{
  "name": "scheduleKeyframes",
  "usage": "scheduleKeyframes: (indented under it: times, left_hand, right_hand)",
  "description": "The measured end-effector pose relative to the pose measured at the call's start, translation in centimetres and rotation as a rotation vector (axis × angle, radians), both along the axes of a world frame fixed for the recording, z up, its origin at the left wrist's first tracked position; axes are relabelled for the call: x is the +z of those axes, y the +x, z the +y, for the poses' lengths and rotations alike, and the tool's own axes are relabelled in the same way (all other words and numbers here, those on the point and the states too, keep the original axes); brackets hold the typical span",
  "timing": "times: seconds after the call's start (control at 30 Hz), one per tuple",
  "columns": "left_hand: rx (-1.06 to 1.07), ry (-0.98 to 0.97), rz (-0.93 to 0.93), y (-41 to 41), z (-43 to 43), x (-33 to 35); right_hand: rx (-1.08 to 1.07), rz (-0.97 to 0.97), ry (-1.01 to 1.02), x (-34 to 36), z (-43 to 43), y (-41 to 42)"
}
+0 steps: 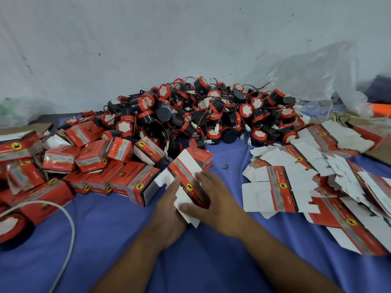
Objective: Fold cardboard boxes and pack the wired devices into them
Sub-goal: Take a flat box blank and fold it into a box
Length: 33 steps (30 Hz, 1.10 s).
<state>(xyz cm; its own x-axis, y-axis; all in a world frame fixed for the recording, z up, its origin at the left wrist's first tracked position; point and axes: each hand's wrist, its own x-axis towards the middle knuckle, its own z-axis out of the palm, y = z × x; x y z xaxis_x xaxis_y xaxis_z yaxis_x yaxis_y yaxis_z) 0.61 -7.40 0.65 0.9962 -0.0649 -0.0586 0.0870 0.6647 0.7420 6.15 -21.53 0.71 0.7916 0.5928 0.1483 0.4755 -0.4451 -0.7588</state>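
Cardboard, red-printed with white inner flaps: one partly folded box (184, 166) sits tilted at the centre of the blue-covered worktop (127, 240), held by both hands. The right hand (213, 197) grips it from the 3 o'clock side, with the thumb pressed on a white flap and the fingers laid over the printed face. The left hand (167, 199) cups its 7 o'clock end, fingers against the open flap.

A thin elastic band (225, 166) lies on the cloth at 1 o'clock, just beyond the box. Flat box blanks (285, 187) are spread in a loose heap at 3 o'clock. Closed boxes (95, 161) are piled from 9 to 10 o'clock. The wired devices (211, 111), black and red with white caps, form a tangled mound at 12 o'clock against the wall. A clear plastic bag (317, 77) lies at 2 o'clock. A white cable (69, 229) curves across the cloth at 8 o'clock.
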Motion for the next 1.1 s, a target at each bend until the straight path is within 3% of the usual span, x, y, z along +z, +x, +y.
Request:
scheduleKeyframes:
  times: [0.43,0.7,0.83,1.1]
  left_hand:
    - [-0.048,0.062,-0.072,-0.3,-0.9,-0.2]
    - [0.088,0.362,-0.163,-0.2,-0.2,-0.9]
    - [0.262,0.468,-0.289,0.1,0.7,-0.2]
    - [0.228,0.737,-0.433,0.0,2.6,0.2]
  right_hand:
    - [0.078,0.154,0.291,0.3,0.3,0.4]
    - [0.063,0.054,0.289,1.4,-0.2,0.6]
    - [0.08,0.125,0.354,2.0,-0.5,0.4]
    - [0.112,0.335,0.41,3.3,-1.4,0.9]
